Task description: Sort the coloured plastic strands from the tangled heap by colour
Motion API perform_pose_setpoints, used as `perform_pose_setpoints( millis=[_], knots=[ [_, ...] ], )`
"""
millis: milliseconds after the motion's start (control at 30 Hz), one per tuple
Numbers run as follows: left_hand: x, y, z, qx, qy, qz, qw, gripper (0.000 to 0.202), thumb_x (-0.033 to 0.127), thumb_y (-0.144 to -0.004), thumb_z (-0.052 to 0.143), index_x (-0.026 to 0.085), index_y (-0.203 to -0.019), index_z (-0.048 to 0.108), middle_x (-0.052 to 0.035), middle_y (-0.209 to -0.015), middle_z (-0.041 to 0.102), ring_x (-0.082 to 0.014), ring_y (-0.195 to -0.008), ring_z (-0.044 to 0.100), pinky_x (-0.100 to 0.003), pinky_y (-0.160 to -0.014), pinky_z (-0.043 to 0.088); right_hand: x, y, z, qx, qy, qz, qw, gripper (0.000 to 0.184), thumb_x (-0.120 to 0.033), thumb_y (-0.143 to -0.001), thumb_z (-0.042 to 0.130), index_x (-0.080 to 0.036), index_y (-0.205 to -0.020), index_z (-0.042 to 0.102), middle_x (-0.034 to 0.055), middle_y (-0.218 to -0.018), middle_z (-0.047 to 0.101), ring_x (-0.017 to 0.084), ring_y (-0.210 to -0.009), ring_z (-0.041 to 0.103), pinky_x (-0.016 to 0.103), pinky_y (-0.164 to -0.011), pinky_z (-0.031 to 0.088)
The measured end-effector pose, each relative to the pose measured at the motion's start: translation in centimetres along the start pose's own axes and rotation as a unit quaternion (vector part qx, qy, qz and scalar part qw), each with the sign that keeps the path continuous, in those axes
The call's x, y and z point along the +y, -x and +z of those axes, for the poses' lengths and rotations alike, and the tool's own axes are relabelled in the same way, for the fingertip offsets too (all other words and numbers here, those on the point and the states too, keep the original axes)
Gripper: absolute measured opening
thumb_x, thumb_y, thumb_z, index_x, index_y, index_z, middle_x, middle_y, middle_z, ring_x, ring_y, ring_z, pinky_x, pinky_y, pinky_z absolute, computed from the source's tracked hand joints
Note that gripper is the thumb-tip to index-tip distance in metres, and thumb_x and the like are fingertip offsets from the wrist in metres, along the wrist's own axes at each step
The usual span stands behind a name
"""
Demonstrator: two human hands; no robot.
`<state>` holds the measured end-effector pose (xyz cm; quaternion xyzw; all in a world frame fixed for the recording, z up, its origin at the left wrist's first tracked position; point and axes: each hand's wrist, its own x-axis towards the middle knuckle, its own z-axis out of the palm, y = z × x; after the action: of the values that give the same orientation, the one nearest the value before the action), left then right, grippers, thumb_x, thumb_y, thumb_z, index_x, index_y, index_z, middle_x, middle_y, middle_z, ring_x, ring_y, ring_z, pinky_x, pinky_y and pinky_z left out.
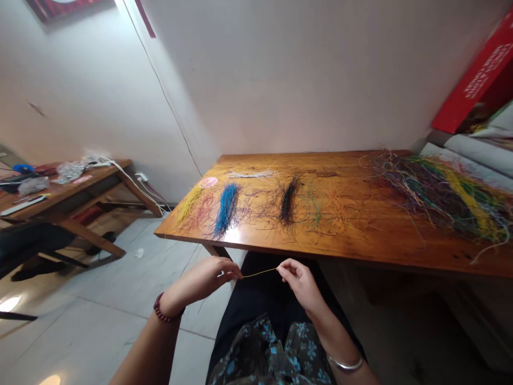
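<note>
A thin yellow thread [260,272] stretches between my two hands, above my lap and just in front of the table edge. My left hand [219,271] pinches one end of it, and my right hand [295,277] pinches the other. On the wooden table [256,240] beyond lie threads sorted by colour: a yellow bundle [189,204], a blue bundle [226,208], a black bundle [287,200], a white bundle [252,174], and looser green threads [315,206] and orange threads [340,209]. Sparse reddish and purple strands lie between them.
A large tangled heap of mixed threads [449,192] covers the table's right end, beside rolled white sheets [481,149] and a red box [473,80]. A pink round piece [208,182] lies at the back left. Another table [92,174] with plastic bags and cables stands left.
</note>
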<state>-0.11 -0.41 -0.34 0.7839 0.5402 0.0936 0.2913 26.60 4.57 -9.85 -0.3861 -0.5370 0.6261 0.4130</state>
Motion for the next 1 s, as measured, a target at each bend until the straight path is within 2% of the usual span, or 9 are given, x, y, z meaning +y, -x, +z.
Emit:
perform_pose_setpoints(
  millis=[167, 333, 467, 533, 633, 733, 800, 867, 1000],
  knots=[
    [0.0, 0.0, -0.2, -0.018, 0.007, 0.004, 1.0, 0.023, 0.023, -0.098, 0.053, 0.023, -0.1, 0.075, -0.0019, -0.098, 0.075, -0.0166, -0.091, 0.069, -0.022, -0.076, 0.049, 0.0, -0.1, -0.1, 0.043, -0.004, -0.013, 0.999, 0.038, -0.053, -0.084, 0.067, -0.016, -0.084, 0.061, -0.0003, -0.068, 0.053, 0.01, -0.058, 0.046, 0.022, -0.051, 0.032],
    [-0.1, 0.5, -0.9, -0.029, 0.064, 0.009, 0.997, 0.024, 0.023, -0.097, 0.052, 0.021, -0.1, 0.076, -0.0042, -0.096, 0.075, -0.015, -0.085, 0.068, -0.021, -0.074, 0.05, 0.1, -0.2, 0.2, 0.058, -0.016, -0.003, 0.998, 0.04, -0.055, -0.082, 0.07, -0.016, -0.083, 0.062, -0.0007, -0.066, 0.051, 0.008, -0.054, 0.039, 0.021, -0.046, 0.024],
    [-0.1, 0.6, -1.3, -0.004, 0.123, -0.029, 0.992, 0.027, 0.033, -0.098, 0.052, 0.019, -0.099, 0.076, -0.0066, -0.092, 0.074, -0.0159, -0.079, 0.067, -0.023, -0.071, 0.051, -0.2, -0.1, -0.1, 0.099, -0.046, -0.006, 0.994, 0.037, -0.051, -0.081, 0.072, -0.016, -0.084, 0.062, -0.0017, -0.064, 0.049, 0.008, -0.054, 0.038, 0.021, -0.046, 0.023],
    [-0.3, 0.5, -1.4, 0.046, 0.162, -0.057, 0.984, 0.032, 0.043, -0.096, 0.055, 0.018, -0.099, 0.075, -0.008, -0.091, 0.073, -0.017, -0.078, 0.066, -0.024, -0.07, 0.052, -0.4, -0.1, -0.5, 0.118, -0.079, -0.012, 0.99, 0.034, -0.049, -0.083, 0.07, -0.017, -0.086, 0.061, -0.0027, -0.063, 0.048, 0.007, -0.052, 0.036, 0.02, -0.046, 0.023],
    [-1.0, 0.3, -1.8, 0.187, 0.205, -0.114, 0.954, 0.042, 0.056, -0.088, 0.062, 0.016, -0.095, 0.074, -0.0082, -0.086, 0.07, -0.0175, -0.073, 0.063, -0.024, -0.061, 0.05, -0.5, 0.1, -0.7, 0.086, -0.118, -0.017, 0.989, 0.027, -0.043, -0.086, 0.067, -0.017, -0.083, 0.059, -0.0031, -0.062, 0.049, 0.007, -0.051, 0.036, 0.02, -0.046, 0.024],
    [-2.7, 0.3, -2.6, 0.345, 0.24, -0.163, 0.893, 0.048, 0.061, -0.081, 0.068, 0.015, -0.094, 0.073, -0.0029, -0.066, 0.059, -0.0135, -0.059, 0.053, -0.02, -0.05, 0.041, -0.2, 0.0, -0.4, 0.019, -0.129, -0.005, 0.991, 0.022, -0.037, -0.085, 0.065, -0.017, -0.079, 0.057, -0.0031, -0.06, 0.049, 0.006, -0.048, 0.037, 0.02, -0.045, 0.022],
    [-4.5, 0.4, -3.6, 0.424, 0.256, -0.19, 0.848, 0.051, 0.061, -0.077, 0.071, 0.014, -0.099, 0.074, -0.0013, -0.065, 0.056, -0.0117, -0.057, 0.049, -0.019, -0.048, 0.037, 0.3, -0.2, 0.1, -0.011, -0.138, 0.008, 0.99, 0.021, -0.036, -0.084, 0.064, -0.017, -0.078, 0.057, -0.0032, -0.059, 0.05, 0.006, -0.047, 0.036, 0.02, -0.044, 0.022],
    [-6.8, 0.5, -4.9, 0.478, 0.244, -0.224, 0.813, 0.055, 0.06, -0.075, 0.071, 0.014, -0.105, 0.074, -0.0031, -0.073, 0.06, -0.0119, -0.061, 0.051, -0.018, -0.048, 0.036, 0.9, -0.4, 0.6, -0.027, -0.156, 0.025, 0.987, 0.021, -0.035, -0.084, 0.063, -0.017, -0.078, 0.057, -0.0032, -0.059, 0.05, 0.006, -0.047, 0.036, 0.02, -0.044, 0.021],
    [-12.2, -0.5, -8.5, 0.515, 0.145, -0.312, 0.785, 0.054, 0.056, -0.076, 0.062, 0.014, -0.109, 0.074, -0.0069, -0.087, 0.069, -0.0146, -0.066, 0.056, -0.021, -0.052, 0.04, 1.5, -0.8, 1.2, -0.035, -0.192, 0.048, 0.98, 0.019, -0.034, -0.084, 0.063, -0.017, -0.08, 0.055, -0.0037, -0.06, 0.049, 0.005, -0.047, 0.036, 0.02, -0.045, 0.021]
  ],
)
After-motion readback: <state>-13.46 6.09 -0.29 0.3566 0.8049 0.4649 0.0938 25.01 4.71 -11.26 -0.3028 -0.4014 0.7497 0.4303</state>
